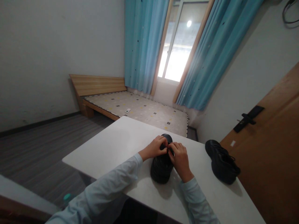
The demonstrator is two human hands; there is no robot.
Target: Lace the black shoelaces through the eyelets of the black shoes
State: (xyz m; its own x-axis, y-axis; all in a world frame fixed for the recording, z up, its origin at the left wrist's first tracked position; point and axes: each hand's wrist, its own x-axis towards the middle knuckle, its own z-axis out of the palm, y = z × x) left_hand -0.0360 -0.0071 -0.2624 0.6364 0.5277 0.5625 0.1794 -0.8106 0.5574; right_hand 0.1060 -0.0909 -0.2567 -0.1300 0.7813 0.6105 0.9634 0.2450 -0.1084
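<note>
Black and rounded, a leather-looking shoe (162, 166) sat on the white rectangular table (112, 149) directly in front of the person, its toe pointing away toward the bed. The left hand (155, 148) and the right hand (180, 158) met over the shoe's upper part, fingers pinched together on something at the lacing, too small to make out. Pale blue sleeves (112, 189) covered both arms. A second black shoe (221, 161) lay well apart to the right, near the table's edge beside the brown wooden door (273, 149). Beyond stood a low wooden bed with a patterned mattress (140, 110) and turquoise curtains (144, 43).
</note>
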